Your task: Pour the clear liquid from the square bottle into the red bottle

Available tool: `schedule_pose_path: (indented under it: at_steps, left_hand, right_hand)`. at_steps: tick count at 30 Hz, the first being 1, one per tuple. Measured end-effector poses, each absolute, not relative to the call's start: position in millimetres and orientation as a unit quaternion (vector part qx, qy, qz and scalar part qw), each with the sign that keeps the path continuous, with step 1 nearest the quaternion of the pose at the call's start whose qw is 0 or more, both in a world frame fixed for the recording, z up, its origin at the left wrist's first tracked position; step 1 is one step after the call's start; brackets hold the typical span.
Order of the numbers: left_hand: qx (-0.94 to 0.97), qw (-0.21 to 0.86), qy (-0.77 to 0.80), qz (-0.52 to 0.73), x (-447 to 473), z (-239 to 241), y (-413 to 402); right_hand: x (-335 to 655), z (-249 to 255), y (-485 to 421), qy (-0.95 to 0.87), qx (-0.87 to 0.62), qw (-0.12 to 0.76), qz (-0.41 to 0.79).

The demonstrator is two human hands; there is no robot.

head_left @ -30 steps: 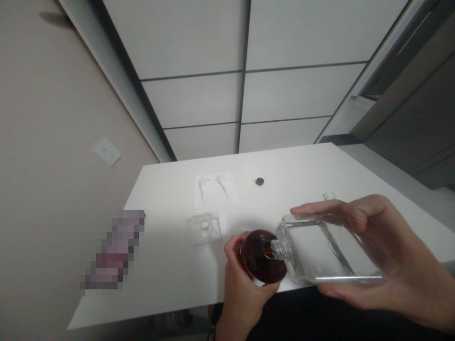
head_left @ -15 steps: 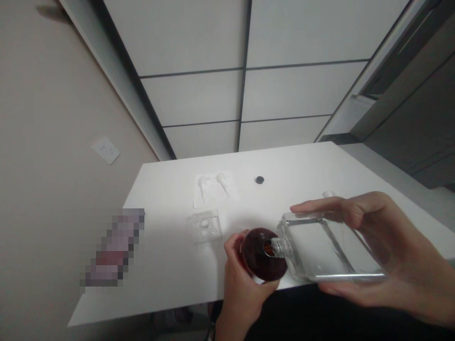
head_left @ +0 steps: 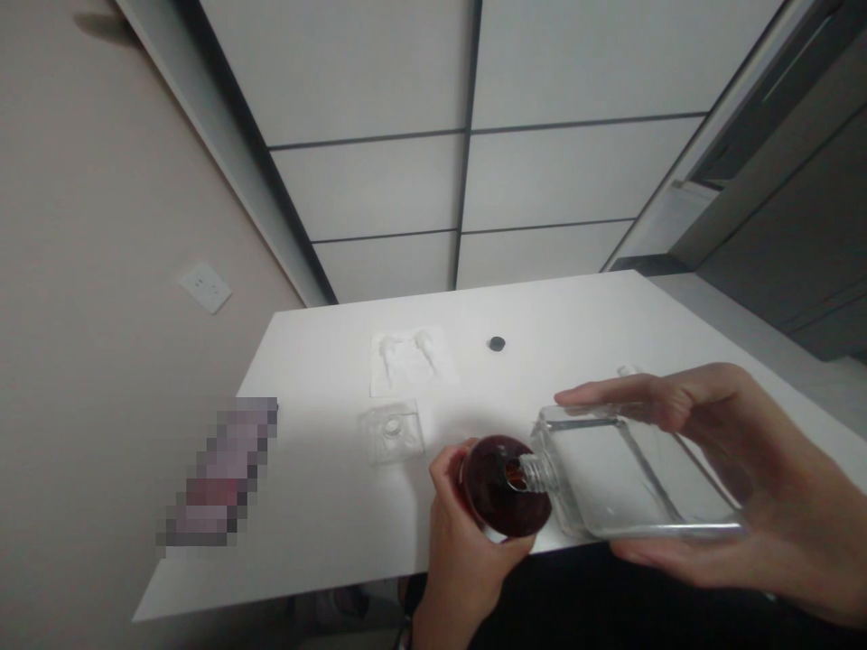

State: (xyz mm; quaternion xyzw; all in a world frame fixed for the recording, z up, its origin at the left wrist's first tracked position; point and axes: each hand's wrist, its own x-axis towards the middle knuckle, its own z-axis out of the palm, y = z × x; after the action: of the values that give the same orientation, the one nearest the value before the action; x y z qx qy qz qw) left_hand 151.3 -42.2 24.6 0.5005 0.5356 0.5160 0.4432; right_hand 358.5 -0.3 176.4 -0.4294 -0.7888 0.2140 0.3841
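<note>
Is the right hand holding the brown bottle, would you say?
No, the left hand holds the brown bottle, while the right hand grips a clear bottle.

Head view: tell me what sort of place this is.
Probably a room in a home, though an office is possible: a plain white table, large pale panels behind it that look like wardrobe doors, and a wall socket at the left.

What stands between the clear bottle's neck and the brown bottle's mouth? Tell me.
Nothing visible: the neck of the clear bottle is right at the mouth of the brown bottle.
</note>
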Motion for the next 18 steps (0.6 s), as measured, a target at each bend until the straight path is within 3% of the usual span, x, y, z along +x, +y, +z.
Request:
schedule_pose_path:
  at_steps: [18]
  left_hand:
    - [0.489, 0.436, 0.547, 0.521, 153, 33, -42]
  right_hand:
    - [351, 191, 2, -0.796, -0.428, 0.385, 0.187]
